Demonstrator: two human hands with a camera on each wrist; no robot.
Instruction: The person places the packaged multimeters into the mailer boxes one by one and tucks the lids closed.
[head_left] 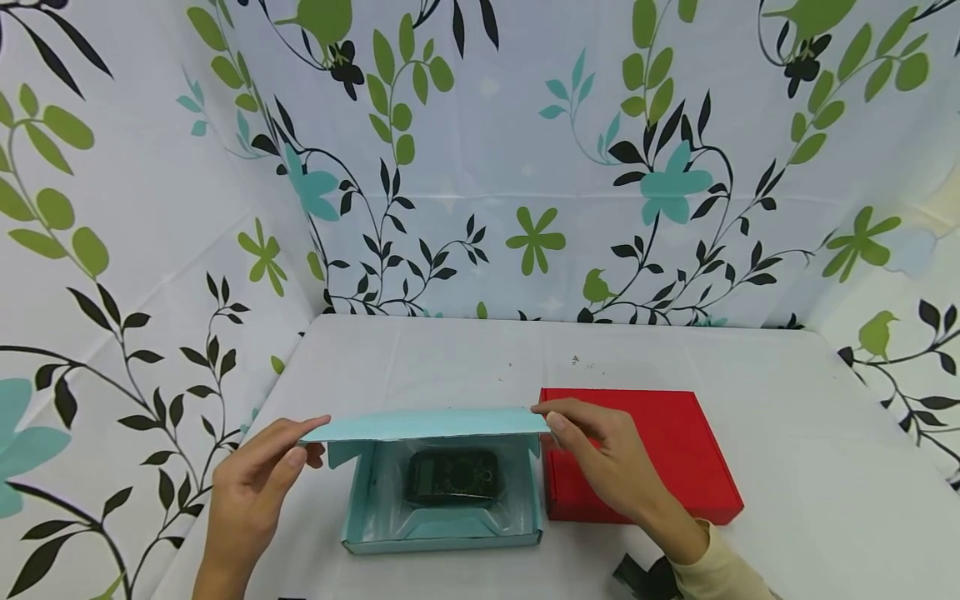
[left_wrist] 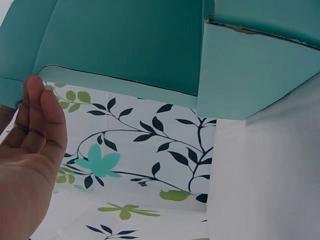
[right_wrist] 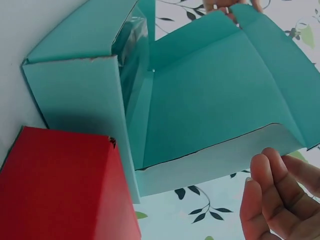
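A teal cardboard box (head_left: 442, 546) lies on the table with its hinged lid (head_left: 427, 425) raised and tilted. Inside is a dark device (head_left: 453, 477) with rounded corners, set in clear plastic. The left hand (head_left: 258, 483) pinches the lid's left front corner, index finger above and thumb below. At the opposite corner, the right hand (head_left: 607, 450) holds the lid between index finger and thumb. Fingers of the left hand (left_wrist: 37, 130) show at the lid's edge in the left wrist view. In the right wrist view, the right hand (right_wrist: 280, 195) is at the lid's side flap (right_wrist: 215, 160).
A closed red box (head_left: 660, 458) sits right beside the teal box, partly under the right hand. Near the right sleeve lies a dark item (head_left: 648, 579), partly hidden. White cloth with a leaf pattern (head_left: 480, 167) hangs behind the white table (head_left: 450, 358) and along its sides.
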